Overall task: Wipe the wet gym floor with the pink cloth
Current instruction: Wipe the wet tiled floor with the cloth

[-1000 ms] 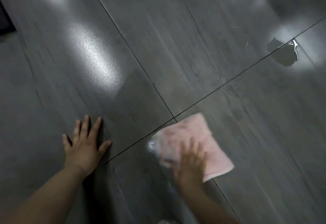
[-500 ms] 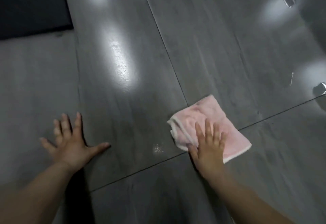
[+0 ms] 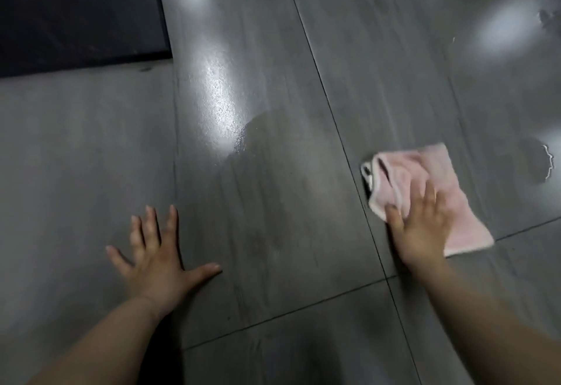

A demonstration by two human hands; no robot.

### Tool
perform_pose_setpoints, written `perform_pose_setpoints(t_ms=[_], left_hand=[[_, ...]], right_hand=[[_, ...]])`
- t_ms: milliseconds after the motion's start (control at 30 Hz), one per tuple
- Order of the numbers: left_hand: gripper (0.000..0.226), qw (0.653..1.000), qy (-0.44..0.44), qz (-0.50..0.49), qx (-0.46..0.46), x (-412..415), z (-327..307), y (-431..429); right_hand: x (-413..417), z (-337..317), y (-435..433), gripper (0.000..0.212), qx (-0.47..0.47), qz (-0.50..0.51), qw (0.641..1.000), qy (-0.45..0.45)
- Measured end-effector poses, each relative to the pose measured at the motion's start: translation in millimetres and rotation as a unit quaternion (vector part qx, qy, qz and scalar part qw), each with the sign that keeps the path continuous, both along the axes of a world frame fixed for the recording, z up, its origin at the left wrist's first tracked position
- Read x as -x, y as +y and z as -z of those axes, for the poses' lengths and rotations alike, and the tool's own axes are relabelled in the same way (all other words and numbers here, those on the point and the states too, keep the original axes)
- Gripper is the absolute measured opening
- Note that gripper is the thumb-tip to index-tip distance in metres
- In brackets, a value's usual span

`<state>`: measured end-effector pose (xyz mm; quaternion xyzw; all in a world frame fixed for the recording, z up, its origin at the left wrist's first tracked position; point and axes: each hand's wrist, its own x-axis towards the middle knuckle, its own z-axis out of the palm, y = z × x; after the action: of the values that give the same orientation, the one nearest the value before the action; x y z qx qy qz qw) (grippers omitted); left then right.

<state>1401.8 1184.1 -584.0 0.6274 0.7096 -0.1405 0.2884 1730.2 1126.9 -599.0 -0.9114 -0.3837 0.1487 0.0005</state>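
Observation:
The folded pink cloth [image 3: 425, 184] lies flat on the grey tiled floor [image 3: 273, 202] at the right. My right hand [image 3: 422, 226] presses down on its near half, palm flat, fingers spread over the fabric. My left hand [image 3: 158, 260] rests flat on the floor at the lower left, fingers spread, holding nothing. A puddle of water [image 3: 542, 166] lies just right of the cloth near the frame's right edge. A thin wet sheen [image 3: 252, 138] shows on the tile between my hands.
A black mat [image 3: 79, 11] covers the floor at the upper left. Another small patch of water [image 3: 546, 17] sits at the far upper right. Bright light reflections [image 3: 501, 29] fall on the tiles.
My right hand has slid the cloth forward and to the right, towards the puddle. My view has shifted left, bringing the black mat in. My left hand stays planted on the floor.

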Motion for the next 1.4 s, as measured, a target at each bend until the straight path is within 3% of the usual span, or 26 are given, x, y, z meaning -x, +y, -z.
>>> perform_pose_setpoints(t_ms=[33, 100, 167, 233, 300, 400, 500, 567, 633, 733, 800, 833, 933, 1033, 1100, 1167, 1233, 1300, 1400], left_hand=[[0.115, 1.000, -0.002, -0.001, 0.004, -0.3, -1.5, -0.8], [0.115, 1.000, -0.011, -0.002, -0.001, 0.7, -1.5, -0.9], [0.114, 1.000, -0.013, 0.002, -0.006, 1.2, -0.5, -0.9], [0.112, 1.000, -0.013, 0.006, -0.012, 1.6, 0.0, -1.6], [0.113, 1.000, -0.014, 0.005, -0.011, 1.7, -2.2, -2.4], [0.114, 1.000, -0.019, 0.008, -0.008, 2.5, -4.2, -3.9], [0.113, 1.000, -0.017, 0.017, -0.003, -0.8, -6.3, -3.8], [0.111, 1.000, -0.013, 0.017, -0.001, -2.5, -10.1, -4.9], [0.101, 0.999, -0.023, 0.027, -0.010, -5.6, -14.7, -8.2], [0.075, 0.991, -0.058, 0.105, -0.058, -19.4, -16.4, -29.6], [0.062, 0.983, -0.087, 0.143, -0.071, -30.5, -15.6, -49.0], [0.058, 0.980, -0.095, 0.163, -0.064, -35.2, -16.3, -56.9], [0.056, 0.958, -0.086, 0.267, -0.063, -45.4, -23.5, -69.4], [0.051, 0.925, -0.072, 0.369, -0.048, -67.9, -25.1, -66.4], [0.058, 0.918, -0.054, 0.390, -0.052, -86.5, -26.1, -63.7], [0.068, 0.936, -0.064, 0.347, -0.016, -97.4, -24.0, -67.1], [0.065, 0.946, -0.068, 0.316, -0.004, -97.8, -13.4, -72.4], [0.069, 0.948, -0.049, 0.314, -0.011, -97.2, -10.4, -73.3], [0.071, 0.948, -0.037, 0.316, 0.001, -95.9, -10.6, -71.2]], right_hand=[[20.3, 3.5, -23.6, 0.071, -0.014, -0.011, 0.999, -0.028], [83.4, 15.8, -49.3, 0.061, -0.067, -0.127, 0.988, -0.048], [138.1, 23.4, -42.2, 0.069, -0.094, -0.298, 0.950, -0.025], [147.0, 22.2, -12.3, 0.068, -0.101, -0.394, 0.914, -0.010], [110.2, 23.1, 1.4, 0.067, -0.072, -0.365, 0.928, -0.029], [36.1, 7.1, -41.9, 0.083, 0.001, -0.154, 0.988, -0.008], [10.8, -12.6, -126.9, 0.081, 0.064, 0.019, 0.996, 0.059], [40.2, -9.8, -173.3, 0.080, 0.059, -0.015, 0.998, 0.025], [93.6, 8.7, -188.3, 0.070, 0.012, -0.129, 0.991, -0.022], [157.7, 14.6, -157.2, 0.086, -0.017, -0.316, 0.948, -0.034], [146.9, 12.1, -135.3, 0.072, -0.015, -0.393, 0.919, -0.026], [129.6, 14.6, -135.9, 0.068, -0.014, -0.384, 0.923, -0.025], [64.5, 12.7, -173.5, 0.066, 0.027, -0.219, 0.975, -0.010], [-10.5, -4.7, -203.2, 0.068, 0.038, -0.055, 0.997, -0.027], [-38.2, -15.1, -204.2, 0.065, 0.097, 0.072, 0.992, 0.039], [-31.6, -16.5, -193.8, 0.062, 0.084, 0.185, 0.978, 0.042], [3.0, -9.3, -175.4, 0.060, 0.063, 0.232, 0.970, 0.042], [49.3, 3.8, -165.0, 0.070, 0.021, 0.151, 0.988, 0.003], [110.9, 4.3, -159.4, 0.081, 0.033, -0.086, 0.996, 0.009]])
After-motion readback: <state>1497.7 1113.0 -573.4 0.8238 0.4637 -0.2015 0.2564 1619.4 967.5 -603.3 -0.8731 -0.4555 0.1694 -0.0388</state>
